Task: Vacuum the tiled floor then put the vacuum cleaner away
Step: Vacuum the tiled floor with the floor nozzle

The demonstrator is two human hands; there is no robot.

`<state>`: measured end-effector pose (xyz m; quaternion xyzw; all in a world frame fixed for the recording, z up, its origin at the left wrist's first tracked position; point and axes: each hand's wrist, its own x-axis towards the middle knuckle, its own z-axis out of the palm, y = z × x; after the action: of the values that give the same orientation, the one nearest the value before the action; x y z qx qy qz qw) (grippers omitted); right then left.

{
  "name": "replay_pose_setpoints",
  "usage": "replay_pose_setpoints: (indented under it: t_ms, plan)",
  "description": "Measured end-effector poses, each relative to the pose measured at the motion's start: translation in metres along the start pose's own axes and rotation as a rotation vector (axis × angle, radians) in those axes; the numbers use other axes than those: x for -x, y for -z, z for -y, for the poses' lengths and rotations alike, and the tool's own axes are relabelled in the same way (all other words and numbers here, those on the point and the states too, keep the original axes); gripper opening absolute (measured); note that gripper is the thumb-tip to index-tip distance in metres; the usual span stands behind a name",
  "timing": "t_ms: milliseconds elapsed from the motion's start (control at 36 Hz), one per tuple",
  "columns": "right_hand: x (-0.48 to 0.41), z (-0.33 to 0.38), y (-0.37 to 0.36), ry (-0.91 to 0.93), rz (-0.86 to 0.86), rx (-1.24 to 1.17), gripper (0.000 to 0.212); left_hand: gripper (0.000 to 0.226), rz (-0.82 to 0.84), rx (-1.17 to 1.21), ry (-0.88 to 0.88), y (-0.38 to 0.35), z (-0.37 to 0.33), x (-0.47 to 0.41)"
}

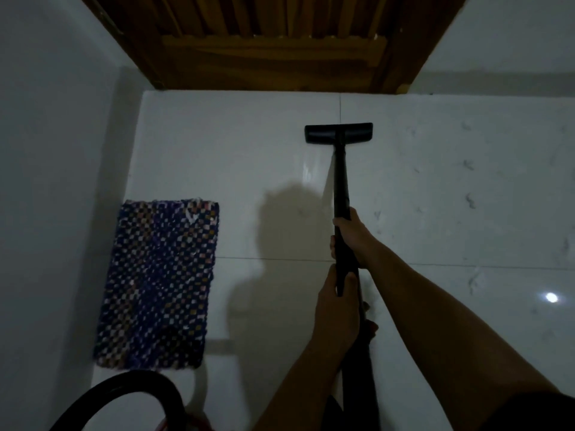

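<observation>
In the head view, the black vacuum wand [340, 188] is held in both hands and angled forward and down, so that the floor head [338, 133] can be kept flat on the tiled floor [435, 181]. The right hand [351, 237] is wrapped round the wand higher up its length, further from the body, where the direction of the stroke can be steered. The left hand [337, 309] is curled round the wand just below it, nearer the body, where the push is judged to be supplied. The two grips lie close together, one behind the other, with a short stretch of wand showing between them. The floor head is set well ahead of both hands, crosswise to the wand, near the foot of the wooden door [267, 42] but apart from it. A woven mat [155, 284] is laid to the left beside the wall [46, 150], well apart from the floor head, and the tiles under it are judged not yet reached. A loop of black hose [137, 377] is seen at the lower left, behind the hands; the vacuum's body is not shown. The vacuuming step is judged to be in hand, with the putting away not yet begun.
</observation>
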<state>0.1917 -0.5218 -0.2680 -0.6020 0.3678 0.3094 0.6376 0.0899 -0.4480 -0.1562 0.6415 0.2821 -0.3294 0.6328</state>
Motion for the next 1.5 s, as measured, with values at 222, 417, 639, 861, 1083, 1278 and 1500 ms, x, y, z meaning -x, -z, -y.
replay_pose_setpoints:
  t_ms: [222, 417, 639, 861, 1083, 1278, 1500]
  plan:
    - [-0.046, 0.033, 0.009, 0.017, 0.009, 0.007, 0.046, 0.016, -0.020, 0.032, -0.004, -0.016, -0.016, -0.053]
    - [-0.070, 0.057, 0.021, 0.018, 0.025, 0.000, 0.043, 0.027, 0.030, 0.076, 0.031, -0.027, -0.033, -0.083]
    - [-0.089, 0.060, 0.028, 0.071, 0.013, -0.019, 0.046, 0.028, 0.024, 0.013, 0.000, -0.034, -0.034, -0.099]
    - [-0.055, 0.030, 0.029, 0.042, 0.013, -0.080, 0.057, 0.029, -0.010, -0.039, 0.008, -0.035, -0.012, -0.063]
    - [-0.001, -0.020, 0.014, 0.031, -0.036, -0.094, 0.043, 0.032, -0.032, -0.055, 0.000, -0.019, 0.021, -0.003]
    - [0.066, -0.079, -0.011, 0.042, -0.050, -0.079, 0.048, 0.036, -0.034, -0.076, -0.036, 0.010, 0.067, 0.069]
    - [0.127, -0.143, -0.042, 0.054, -0.022, -0.045, 0.034, 0.026, -0.084, -0.106, -0.056, 0.039, 0.129, 0.133]
